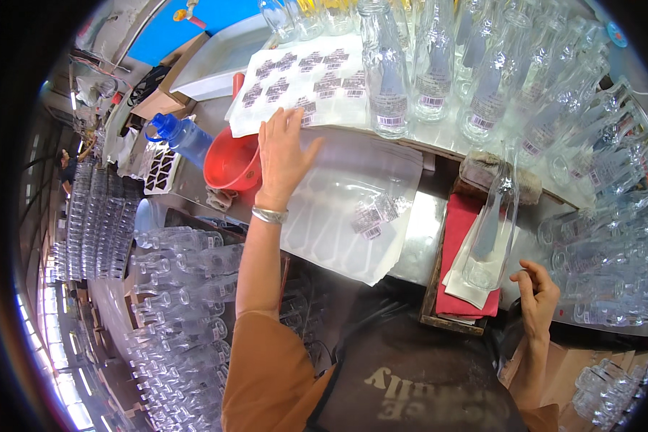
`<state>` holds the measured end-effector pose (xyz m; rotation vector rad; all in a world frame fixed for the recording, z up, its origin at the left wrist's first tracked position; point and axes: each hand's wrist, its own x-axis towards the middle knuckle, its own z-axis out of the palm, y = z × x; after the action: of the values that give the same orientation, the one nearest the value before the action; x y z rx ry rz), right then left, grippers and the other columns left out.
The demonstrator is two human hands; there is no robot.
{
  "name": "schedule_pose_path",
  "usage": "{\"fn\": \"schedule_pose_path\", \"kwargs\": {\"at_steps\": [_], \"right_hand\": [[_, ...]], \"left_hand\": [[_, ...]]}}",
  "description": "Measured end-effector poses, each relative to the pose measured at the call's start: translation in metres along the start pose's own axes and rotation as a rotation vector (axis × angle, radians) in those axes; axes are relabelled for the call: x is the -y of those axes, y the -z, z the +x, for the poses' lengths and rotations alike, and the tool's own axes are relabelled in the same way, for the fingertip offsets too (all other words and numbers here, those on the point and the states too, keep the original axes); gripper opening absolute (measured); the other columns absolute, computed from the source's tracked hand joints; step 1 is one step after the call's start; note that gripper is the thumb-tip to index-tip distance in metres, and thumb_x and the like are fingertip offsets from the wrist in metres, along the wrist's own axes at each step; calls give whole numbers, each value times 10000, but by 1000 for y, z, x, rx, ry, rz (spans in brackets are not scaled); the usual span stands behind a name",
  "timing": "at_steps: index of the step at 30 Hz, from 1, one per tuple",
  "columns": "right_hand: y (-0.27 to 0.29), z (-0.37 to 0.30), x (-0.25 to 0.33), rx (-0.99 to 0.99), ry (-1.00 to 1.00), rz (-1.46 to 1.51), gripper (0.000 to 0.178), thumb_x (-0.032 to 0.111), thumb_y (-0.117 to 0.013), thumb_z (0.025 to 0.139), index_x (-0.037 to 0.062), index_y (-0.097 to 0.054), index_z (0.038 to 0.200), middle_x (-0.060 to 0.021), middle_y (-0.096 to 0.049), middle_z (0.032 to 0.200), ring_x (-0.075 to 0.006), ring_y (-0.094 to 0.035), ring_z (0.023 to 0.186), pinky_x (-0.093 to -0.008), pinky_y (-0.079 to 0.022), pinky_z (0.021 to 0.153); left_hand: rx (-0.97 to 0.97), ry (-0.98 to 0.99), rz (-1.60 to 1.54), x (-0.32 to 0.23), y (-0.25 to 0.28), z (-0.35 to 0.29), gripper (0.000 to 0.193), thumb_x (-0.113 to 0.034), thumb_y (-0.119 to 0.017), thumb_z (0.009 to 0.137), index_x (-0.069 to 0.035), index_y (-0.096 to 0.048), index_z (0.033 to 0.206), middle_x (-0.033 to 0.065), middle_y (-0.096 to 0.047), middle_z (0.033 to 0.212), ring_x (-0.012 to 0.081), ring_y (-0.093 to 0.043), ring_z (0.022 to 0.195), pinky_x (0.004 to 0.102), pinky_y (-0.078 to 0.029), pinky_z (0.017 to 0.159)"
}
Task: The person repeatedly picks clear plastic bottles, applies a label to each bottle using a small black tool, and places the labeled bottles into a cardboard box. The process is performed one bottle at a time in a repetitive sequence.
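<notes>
Where left hand overlaps sheet, bottles cropped

Purple-on-white label sheet, red bowl

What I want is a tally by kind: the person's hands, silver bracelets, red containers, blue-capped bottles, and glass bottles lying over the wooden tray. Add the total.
Hands: 2 (left hand, right hand)
Silver bracelet: 1
Red container: 1
Blue-capped bottle: 1
Glass bottle over wooden tray: 1
Total: 6
</notes>
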<state>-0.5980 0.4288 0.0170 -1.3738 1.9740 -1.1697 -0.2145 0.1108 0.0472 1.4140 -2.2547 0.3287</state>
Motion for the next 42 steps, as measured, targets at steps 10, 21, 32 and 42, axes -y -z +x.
{"fn": "schedule_pose_path", "kwargs": {"at_steps": [10,21,32,42], "right_hand": [[-13,-8,34,174,168,-185,738,150,-807,754,20,-500,1412,-112,-638,989,-242,-570,625,-343,-484,606],[-24,-8,34,75,241,-305,676,197,-790,767,38,-532,1372,-110,-630,922,-285,-653,740,-387,-525,643],[-7,1,23,130,303,-136,632,191,-799,786,44,-564,1354,-102,-660,1010,-213,-604,666,-341,-489,607],[-18,41,23,204,-59,336,464,251,-708,945,-25,-589,1297,-97,-663,1178,-87,-610,723,-256,-498,687]], "left_hand": [[19,353,-856,-11,-6,-23,257,-115,-670,959,15,-685,1179,81,-746,1071,138,-689,953,273,-509,862],[147,-513,-645,-236,58,-75,645,-244,-775,830,-69,-549,1409,157,-472,1515,313,-445,1410,518,-258,1183],[251,-325,-892,-232,40,-68,446,-119,-680,902,-107,-644,1346,206,-355,1586,353,-358,1466,452,-281,1182],[279,-230,-1004,-238,24,-67,540,-131,-749,849,-113,-618,1373,197,-404,1547,331,-486,1362,419,-411,1099]]}}
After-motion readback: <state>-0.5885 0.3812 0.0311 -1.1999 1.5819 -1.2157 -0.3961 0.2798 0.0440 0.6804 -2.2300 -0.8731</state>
